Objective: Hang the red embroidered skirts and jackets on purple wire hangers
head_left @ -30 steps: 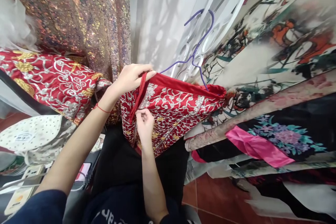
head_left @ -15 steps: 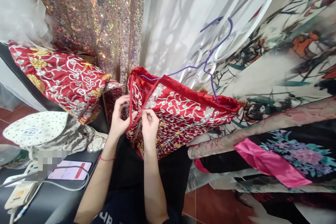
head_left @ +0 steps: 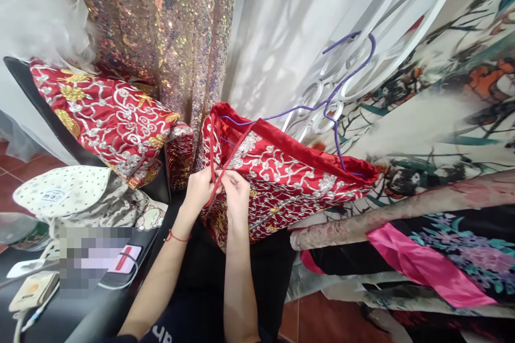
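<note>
A red garment (head_left: pixel 289 171) with silver and gold embroidery hangs slanted on a purple wire hanger (head_left: pixel 295 111), its open red edge facing up. Two thin red tie straps (head_left: pixel 230 159) run from that edge down to my fingers, where they cross. My left hand (head_left: pixel 200 190) is closed on the straps at the garment's left side. Close beside it, my right hand (head_left: pixel 236 186) pinches the straps too, thumb against fingers. The crossing itself is partly covered by my fingertips.
Another red embroidered piece (head_left: pixel 108 118) lies over a black chair at left. Below it are a dotted white cloth item (head_left: pixel 64 190), a phone (head_left: pixel 125 260) and cables. A sequined curtain (head_left: pixel 161 21) hangs behind. Floral garments (head_left: pixel 462 241) hang at right.
My left hand has moved right and closed in beside my right hand, drawing the straps together. The whole view has shifted slightly, so the surroundings appear further right.
</note>
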A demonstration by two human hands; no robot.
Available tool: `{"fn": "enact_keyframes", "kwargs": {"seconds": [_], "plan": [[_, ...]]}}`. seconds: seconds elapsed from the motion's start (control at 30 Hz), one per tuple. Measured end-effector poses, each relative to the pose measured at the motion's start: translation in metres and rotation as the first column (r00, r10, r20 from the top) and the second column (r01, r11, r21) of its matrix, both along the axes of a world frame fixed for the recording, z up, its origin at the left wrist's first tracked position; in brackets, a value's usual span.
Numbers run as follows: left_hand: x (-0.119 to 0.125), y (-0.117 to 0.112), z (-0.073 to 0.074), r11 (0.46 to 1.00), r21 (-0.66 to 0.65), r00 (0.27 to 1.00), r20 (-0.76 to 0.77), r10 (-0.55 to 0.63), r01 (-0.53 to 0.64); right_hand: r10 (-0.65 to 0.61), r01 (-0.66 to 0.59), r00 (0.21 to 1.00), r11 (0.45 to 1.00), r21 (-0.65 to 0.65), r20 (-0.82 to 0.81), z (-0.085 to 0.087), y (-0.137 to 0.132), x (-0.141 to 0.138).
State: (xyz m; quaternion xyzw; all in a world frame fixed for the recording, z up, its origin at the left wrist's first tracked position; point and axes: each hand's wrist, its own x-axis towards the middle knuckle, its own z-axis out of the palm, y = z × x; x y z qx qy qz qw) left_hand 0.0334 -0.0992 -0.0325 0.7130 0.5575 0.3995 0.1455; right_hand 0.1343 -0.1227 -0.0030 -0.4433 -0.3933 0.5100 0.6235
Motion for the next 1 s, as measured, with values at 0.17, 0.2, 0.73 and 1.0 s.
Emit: {"fn": "enact_keyframes", "kwargs": {"seconds": [0.17, 0.2, 0.73, 1.0], "plan": [[0.007, -0.003, 0.007, 0.998, -0.026, 0.998, -0.004, -0.062, 0.062, -0.085, 0.086, 0.993, 0.996, 0.001, -0.087, 0.013, 0.002, -0.004], [0.008, -0.003, 0.006, 0.998, -0.026, 0.998, -0.012, -0.055, 0.054, -0.095, 0.096, 0.991, 0.995, -0.004, -0.098, 0.016, 0.003, -0.005], [0.017, -0.018, -0.005, 0.998, 0.053, 0.998, 0.047, -0.03, 0.028, -0.192, 0.204, 0.966, 0.978, 0.051, -0.173, 0.056, 0.011, -0.013], [0.021, -0.02, 0.0, 1.0, -0.009, 0.997, -0.072, 0.012, -0.013, -0.246, 0.265, 0.95, 0.961, 0.082, -0.19, 0.061, 0.011, -0.02]]}}
